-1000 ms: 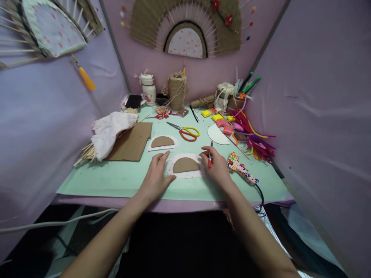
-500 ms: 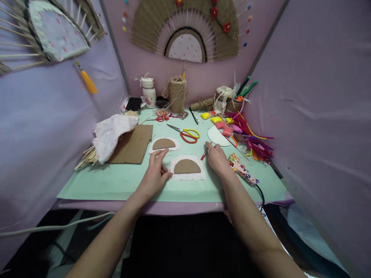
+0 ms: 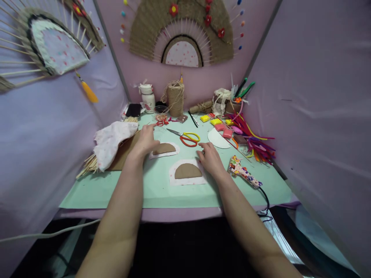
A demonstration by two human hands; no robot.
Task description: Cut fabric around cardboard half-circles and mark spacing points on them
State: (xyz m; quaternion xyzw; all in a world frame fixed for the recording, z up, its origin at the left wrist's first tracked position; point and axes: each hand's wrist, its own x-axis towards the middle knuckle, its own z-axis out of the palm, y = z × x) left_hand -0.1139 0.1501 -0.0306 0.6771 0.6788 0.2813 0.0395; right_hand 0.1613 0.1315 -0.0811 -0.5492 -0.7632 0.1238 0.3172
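Left grip (image 3: 146,139) is loose and spread, with the thumb well away from the fingers. Right grip (image 3: 211,157) is palm down with bent fingers, and I cannot tell if something is tucked under it. The pale green tabletop (image 3: 87,195) lies under both, and a big brown fan (image 3: 145,36) with red flowers hangs up behind it. Next in size is a flat cardboard sheet (image 3: 116,163), partly hidden behind the left arm. A spotted white cloth (image 3: 108,141) lies bunched up on thin sticks (image 3: 90,166) and over some of the sheet. Near the front, in the middle, the bigger white cloth piece (image 3: 172,180) lies flat with a brown half circle (image 3: 188,171) on it; the right grip is at its far right corner (too close to say if they touch). To the right, a spotty glue gun (image 3: 245,173) rests with its black cord (image 3: 266,199) going over the edge. Farther back lies the smaller white cloth piece (image 3: 174,153), with a little brown half circle (image 3: 165,148) on it. Big scissors (image 3: 189,141) with yellow and red loops lie between the hands. Small red scissors (image 3: 160,123) are right by the left fingertips.
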